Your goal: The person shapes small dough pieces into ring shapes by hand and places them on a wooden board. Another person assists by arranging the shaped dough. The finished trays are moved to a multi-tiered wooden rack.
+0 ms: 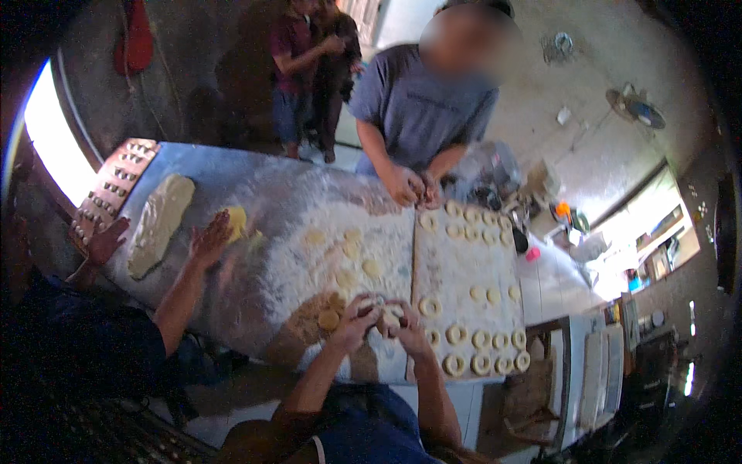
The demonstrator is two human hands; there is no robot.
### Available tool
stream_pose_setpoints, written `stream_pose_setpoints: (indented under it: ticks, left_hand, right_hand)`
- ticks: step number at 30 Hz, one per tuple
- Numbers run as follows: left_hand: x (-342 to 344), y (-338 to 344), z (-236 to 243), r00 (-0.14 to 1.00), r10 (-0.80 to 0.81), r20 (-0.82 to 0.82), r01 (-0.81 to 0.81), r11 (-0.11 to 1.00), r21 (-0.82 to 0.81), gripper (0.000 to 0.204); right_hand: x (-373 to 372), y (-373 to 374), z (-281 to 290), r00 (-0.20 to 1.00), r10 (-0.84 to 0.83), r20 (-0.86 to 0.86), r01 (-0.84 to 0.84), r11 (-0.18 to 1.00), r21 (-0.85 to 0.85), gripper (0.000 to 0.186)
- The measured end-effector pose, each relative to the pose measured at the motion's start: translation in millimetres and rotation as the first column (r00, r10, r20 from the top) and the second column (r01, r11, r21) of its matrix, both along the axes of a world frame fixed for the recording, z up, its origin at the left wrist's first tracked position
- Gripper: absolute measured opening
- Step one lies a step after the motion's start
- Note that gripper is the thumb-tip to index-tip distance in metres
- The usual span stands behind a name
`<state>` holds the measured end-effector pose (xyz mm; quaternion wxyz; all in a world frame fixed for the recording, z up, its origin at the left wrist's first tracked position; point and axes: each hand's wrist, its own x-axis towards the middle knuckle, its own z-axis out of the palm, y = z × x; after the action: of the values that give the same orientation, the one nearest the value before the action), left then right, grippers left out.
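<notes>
I'd turn the dough piece, pinched between the curled fingers of the left hand and right hand, with light, even pressure, borrowing flour ahead of them if it sticks, clear of the dough rings to their right.

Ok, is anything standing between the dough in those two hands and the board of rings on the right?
Only the right hand, which holds the dough on the board's side, with the left hand opposite. No other object visibly blocks the way to the board.
</notes>
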<state>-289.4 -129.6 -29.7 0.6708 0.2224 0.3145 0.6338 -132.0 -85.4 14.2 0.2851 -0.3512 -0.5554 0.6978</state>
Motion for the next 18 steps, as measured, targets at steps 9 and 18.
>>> stream_pose_setpoints:
  ticks: [9,18]
  left_hand:
    - [52.7,22.0,-7.5,0.991,0.096,0.092,-0.11,0.98,0.166,0.024]
    - [134.5,49.1,-5.6,0.932,0.363,0.016,-0.357,0.924,-0.137,0.032]
  right_hand:
    - [39.7,25.3,-32.1,0.948,-0.292,0.127,0.294,0.956,0.006,0.042]
    - [71.3,32.3,1.1,0.92,-0.38,0.097,0.38,0.925,0.015,0.053]
